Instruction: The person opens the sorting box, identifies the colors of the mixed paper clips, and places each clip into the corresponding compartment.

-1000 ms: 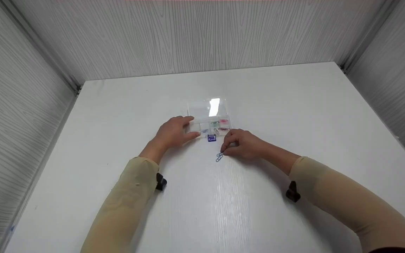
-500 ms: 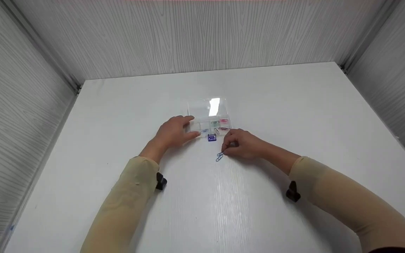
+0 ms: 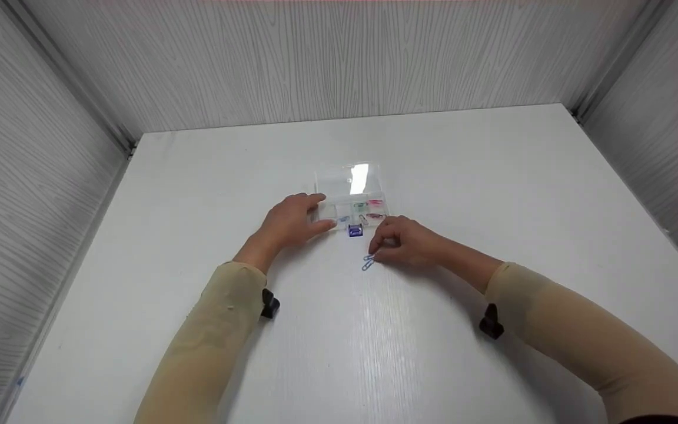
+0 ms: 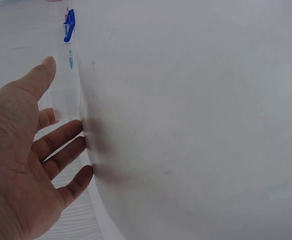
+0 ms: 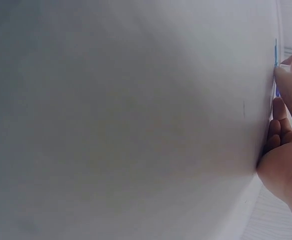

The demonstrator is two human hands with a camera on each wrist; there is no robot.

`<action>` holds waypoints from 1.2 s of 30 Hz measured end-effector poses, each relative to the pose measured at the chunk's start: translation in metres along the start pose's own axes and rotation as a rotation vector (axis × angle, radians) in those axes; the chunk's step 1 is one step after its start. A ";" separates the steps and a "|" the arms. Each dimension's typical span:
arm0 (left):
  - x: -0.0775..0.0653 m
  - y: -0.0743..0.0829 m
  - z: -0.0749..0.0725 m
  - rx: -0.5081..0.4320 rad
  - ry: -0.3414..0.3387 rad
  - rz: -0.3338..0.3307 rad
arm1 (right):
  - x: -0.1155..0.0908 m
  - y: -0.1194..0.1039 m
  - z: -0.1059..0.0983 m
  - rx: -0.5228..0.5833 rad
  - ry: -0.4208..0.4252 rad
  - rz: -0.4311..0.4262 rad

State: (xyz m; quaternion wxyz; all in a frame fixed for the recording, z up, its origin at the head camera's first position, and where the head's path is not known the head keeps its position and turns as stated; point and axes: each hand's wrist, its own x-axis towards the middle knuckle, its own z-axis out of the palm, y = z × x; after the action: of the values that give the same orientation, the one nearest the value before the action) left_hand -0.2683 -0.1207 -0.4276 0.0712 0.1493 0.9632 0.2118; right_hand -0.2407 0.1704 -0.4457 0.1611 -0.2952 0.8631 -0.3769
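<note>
A clear compartment box (image 3: 326, 211) stands on the table with its transparent lid (image 3: 333, 179) laid open at the back. Its compartments hold blue, green, red, pink and pale paper clips. At the box's left end is my left hand (image 3: 290, 222), thumb and fingers spread and steadying it. A dark blue clasp (image 3: 355, 231) juts from the front edge. My right hand (image 3: 408, 242) is low over the table in front of the box, thumb and index finger pinching light blue paper clips (image 3: 368, 265) that overlap on the surface. In the right wrist view only a blue sliver of clip (image 5: 275, 46) shows.
The white table (image 3: 327, 353) extends around the box on all sides. Grey wood-grain panels (image 3: 339, 65) rise behind and at both sides. Black wrist mounts (image 3: 491, 323) hang from the beige sleeves (image 3: 557, 324).
Hardly anything moves. My right fingertips shift very slightly at the blue paper clips, while the left hand stays at the box's left end.
</note>
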 end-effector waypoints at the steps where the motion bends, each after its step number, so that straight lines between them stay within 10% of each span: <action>1: 0.000 0.000 0.000 0.000 -0.001 0.001 | 0.000 -0.001 0.000 -0.004 0.000 0.000; 22: 0.000 0.001 -0.001 0.016 0.005 0.006 | 0.002 0.000 0.003 -0.088 0.015 0.006; 36: 0.002 -0.003 0.002 0.023 0.010 0.022 | -0.002 -0.010 -0.001 0.041 0.083 0.055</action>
State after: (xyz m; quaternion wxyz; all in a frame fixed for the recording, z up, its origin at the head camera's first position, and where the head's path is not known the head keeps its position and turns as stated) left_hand -0.2703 -0.1219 -0.4305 0.0624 0.1598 0.9642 0.2021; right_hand -0.2362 0.1666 -0.4377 0.1413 -0.2522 0.8689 -0.4018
